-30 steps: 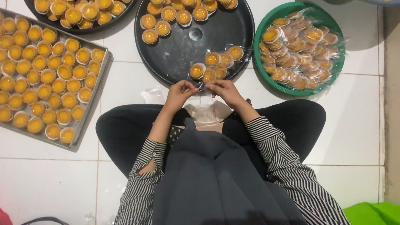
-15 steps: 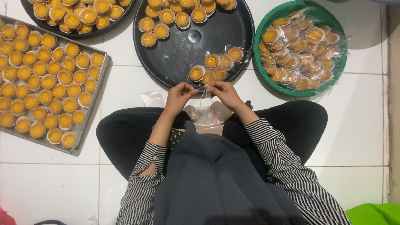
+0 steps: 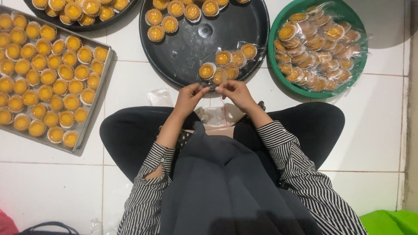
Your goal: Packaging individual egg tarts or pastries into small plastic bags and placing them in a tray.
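Tarts at 9 o'clock: orange-yellow. Tray at 12 o'clock: black. Basket at 2 o'clock: green. Sleeves: black-and-white stripes. Floor: white tiles.

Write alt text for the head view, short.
Seen from above, a person sitting cross-legged on a white tile floor brings the left hand and right hand together at the edge of a round black tray of small yellow tarts. A metal baking tray of tarts lies left; a green basket of wrapped ones, right.

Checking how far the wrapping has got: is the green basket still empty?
No, the green basket is filled with yellow tarts already wrapped in clear plastic.
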